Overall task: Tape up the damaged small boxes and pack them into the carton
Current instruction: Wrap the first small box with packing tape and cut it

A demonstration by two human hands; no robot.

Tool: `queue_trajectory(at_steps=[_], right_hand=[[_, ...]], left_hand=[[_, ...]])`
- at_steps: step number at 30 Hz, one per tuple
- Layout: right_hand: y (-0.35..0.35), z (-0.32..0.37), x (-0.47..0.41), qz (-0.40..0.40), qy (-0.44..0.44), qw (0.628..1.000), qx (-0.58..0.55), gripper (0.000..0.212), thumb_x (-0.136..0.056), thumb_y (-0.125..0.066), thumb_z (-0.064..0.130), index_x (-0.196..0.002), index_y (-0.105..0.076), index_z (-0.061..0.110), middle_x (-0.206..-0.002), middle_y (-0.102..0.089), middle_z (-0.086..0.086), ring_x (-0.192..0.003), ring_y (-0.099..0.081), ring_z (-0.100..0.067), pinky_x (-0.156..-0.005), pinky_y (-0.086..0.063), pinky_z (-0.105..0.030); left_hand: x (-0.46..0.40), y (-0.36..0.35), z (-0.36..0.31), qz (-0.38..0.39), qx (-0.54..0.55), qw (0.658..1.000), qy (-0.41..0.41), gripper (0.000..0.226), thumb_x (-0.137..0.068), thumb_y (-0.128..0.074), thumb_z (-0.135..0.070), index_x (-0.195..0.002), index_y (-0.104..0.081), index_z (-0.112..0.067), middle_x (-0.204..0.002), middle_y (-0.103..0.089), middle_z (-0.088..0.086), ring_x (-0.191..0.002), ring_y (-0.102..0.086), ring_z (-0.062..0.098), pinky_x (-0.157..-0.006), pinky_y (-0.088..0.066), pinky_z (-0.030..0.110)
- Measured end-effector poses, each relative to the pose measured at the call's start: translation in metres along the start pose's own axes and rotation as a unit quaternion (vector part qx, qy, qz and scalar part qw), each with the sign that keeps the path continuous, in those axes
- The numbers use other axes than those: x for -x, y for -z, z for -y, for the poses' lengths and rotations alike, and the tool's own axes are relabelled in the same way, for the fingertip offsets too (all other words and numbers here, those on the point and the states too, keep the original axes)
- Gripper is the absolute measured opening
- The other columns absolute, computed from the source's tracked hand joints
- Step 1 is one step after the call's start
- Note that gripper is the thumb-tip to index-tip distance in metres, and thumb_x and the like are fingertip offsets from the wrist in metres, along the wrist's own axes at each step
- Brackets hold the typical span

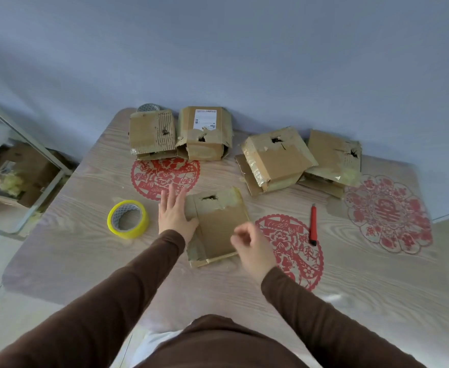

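A flat brown small box [219, 224] with a torn hole near its far edge lies in the middle of the table [85, 261]. My left hand [174, 213] rests flat against the box's left side, fingers straight. My right hand [252, 247] hovers over the box's right near corner with fingers loosely curled; it is blurred and I see nothing in it. A yellow tape roll [127, 219] lies left of the box. Several more damaged boxes stand along the far edge: two at the left [151, 134] [204, 134] and two at the right [276, 158] [332, 158].
A red utility knife [313, 224] lies right of the box. Red paper-cut decorations [165, 176] [289, 248] [388, 213] cover parts of the table. A second tape roll [148, 107] peeks from behind the far left box. An open carton [13, 176] sits on the floor at the left.
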State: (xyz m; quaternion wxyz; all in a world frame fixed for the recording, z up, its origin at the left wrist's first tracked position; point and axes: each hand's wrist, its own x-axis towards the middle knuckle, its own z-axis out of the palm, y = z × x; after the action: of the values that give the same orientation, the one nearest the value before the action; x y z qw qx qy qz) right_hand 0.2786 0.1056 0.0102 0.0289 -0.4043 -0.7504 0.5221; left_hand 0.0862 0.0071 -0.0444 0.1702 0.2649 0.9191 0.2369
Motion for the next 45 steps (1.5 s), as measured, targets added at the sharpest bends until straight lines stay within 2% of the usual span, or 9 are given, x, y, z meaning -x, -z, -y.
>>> queue_trajectory(at_steps=[2, 6, 9, 14, 20, 28, 34, 39, 45], right_hand=[[0.003, -0.001, -0.03, -0.082, 0.046, 0.995, 0.036, 0.036, -0.099, -0.059, 0.025, -0.133, -0.051, 0.02, -0.137, -0.051, 0.0, -0.128, -0.047, -0.016, -0.111, -0.039, -0.032], [-0.004, 0.003, -0.082, -0.009, -0.026, 1.0, 0.015, 0.067, -0.104, -0.048, 0.033, -0.16, -0.014, 0.019, -0.169, -0.009, -0.003, -0.154, -0.014, -0.022, -0.124, -0.014, -0.038], [-0.018, 0.0, -0.082, 0.047, -0.068, 0.995, -0.055, 0.071, -0.105, -0.046, 0.038, -0.162, -0.007, 0.02, -0.168, -0.013, -0.003, -0.153, -0.02, -0.024, -0.122, -0.017, -0.036], [-0.037, -0.024, -0.058, -0.03, -0.073, 0.993, -0.087, 0.074, -0.097, -0.064, 0.024, -0.158, -0.023, 0.018, -0.16, -0.033, -0.002, -0.147, -0.031, -0.019, -0.119, -0.025, -0.031], [-0.04, -0.014, -0.075, -0.101, -0.099, 0.982, -0.123, 0.055, -0.091, -0.071, 0.027, -0.138, -0.045, 0.014, -0.118, -0.046, 0.007, -0.113, -0.049, -0.012, -0.095, -0.035, -0.022], [-0.048, -0.024, -0.076, -0.12, -0.092, 0.979, -0.14, 0.033, -0.098, -0.06, 0.031, -0.125, -0.048, 0.018, -0.123, -0.057, -0.001, -0.112, -0.057, -0.018, -0.101, -0.047, -0.037], [-0.044, -0.017, -0.081, -0.127, -0.131, 0.964, -0.195, 0.017, -0.098, -0.055, 0.032, -0.105, -0.05, 0.018, -0.099, -0.058, 0.0, -0.088, -0.056, -0.016, -0.07, -0.041, -0.028], [-0.045, -0.016, -0.085, -0.129, -0.128, 0.969, -0.169, 0.03, -0.098, -0.055, 0.047, -0.103, -0.048, 0.019, -0.1, -0.059, 0.0, -0.087, -0.057, -0.014, -0.072, -0.042, -0.029], [-0.045, -0.028, -0.081, -0.081, -0.089, 0.983, -0.139, 0.054, -0.091, -0.073, 0.035, -0.133, -0.045, 0.018, -0.127, -0.051, 0.005, -0.117, -0.053, -0.011, -0.102, -0.045, -0.029]], left_hand=[[0.009, -0.009, -0.012, -0.022, 0.062, 0.996, 0.062, 0.09, -0.09, -0.069, -0.025, -0.161, -0.014, -0.016, -0.168, 0.006, 0.011, -0.155, 0.009, 0.027, -0.126, 0.001, 0.038], [0.016, -0.03, -0.033, 0.001, 0.105, 0.989, 0.109, 0.094, -0.095, -0.061, -0.04, -0.16, 0.001, -0.012, -0.168, 0.012, 0.013, -0.155, 0.012, 0.027, -0.124, 0.003, 0.038], [0.015, -0.036, -0.032, 0.009, 0.103, 0.988, 0.114, 0.108, -0.089, -0.065, -0.053, -0.16, 0.007, -0.015, -0.168, 0.01, 0.009, -0.155, 0.011, 0.026, -0.125, 0.002, 0.039], [0.024, -0.043, -0.022, 0.017, 0.142, 0.984, 0.111, 0.115, -0.081, -0.076, -0.049, -0.161, 0.0, -0.018, -0.165, -0.01, 0.01, -0.149, -0.013, 0.032, -0.123, -0.013, 0.041], [0.017, -0.049, -0.033, -0.026, 0.188, 0.971, 0.147, 0.101, -0.078, -0.078, -0.048, -0.156, -0.023, -0.017, -0.156, -0.028, 0.007, -0.142, -0.029, 0.028, -0.116, -0.026, 0.041], [0.02, -0.06, -0.023, 0.029, 0.38, 0.905, 0.19, 0.082, -0.078, -0.065, -0.057, -0.15, -0.028, -0.04, -0.147, -0.047, -0.001, -0.129, -0.051, 0.022, -0.111, -0.042, 0.05], [0.018, -0.058, -0.026, 0.032, 0.419, 0.885, 0.2, 0.078, -0.079, -0.052, -0.068, -0.149, -0.031, -0.039, -0.147, -0.051, 0.0, -0.128, -0.051, 0.021, -0.111, -0.037, 0.04], [0.017, -0.06, -0.026, 0.031, 0.414, 0.887, 0.201, 0.072, -0.089, -0.049, -0.065, -0.151, -0.029, -0.035, -0.15, -0.047, 0.0, -0.133, -0.048, 0.022, -0.109, -0.034, 0.035], [0.019, -0.057, -0.022, 0.05, 0.385, 0.902, 0.188, 0.09, -0.077, -0.072, -0.058, -0.15, -0.026, -0.037, -0.134, -0.058, -0.007, -0.118, -0.06, 0.022, -0.105, -0.049, 0.046]])
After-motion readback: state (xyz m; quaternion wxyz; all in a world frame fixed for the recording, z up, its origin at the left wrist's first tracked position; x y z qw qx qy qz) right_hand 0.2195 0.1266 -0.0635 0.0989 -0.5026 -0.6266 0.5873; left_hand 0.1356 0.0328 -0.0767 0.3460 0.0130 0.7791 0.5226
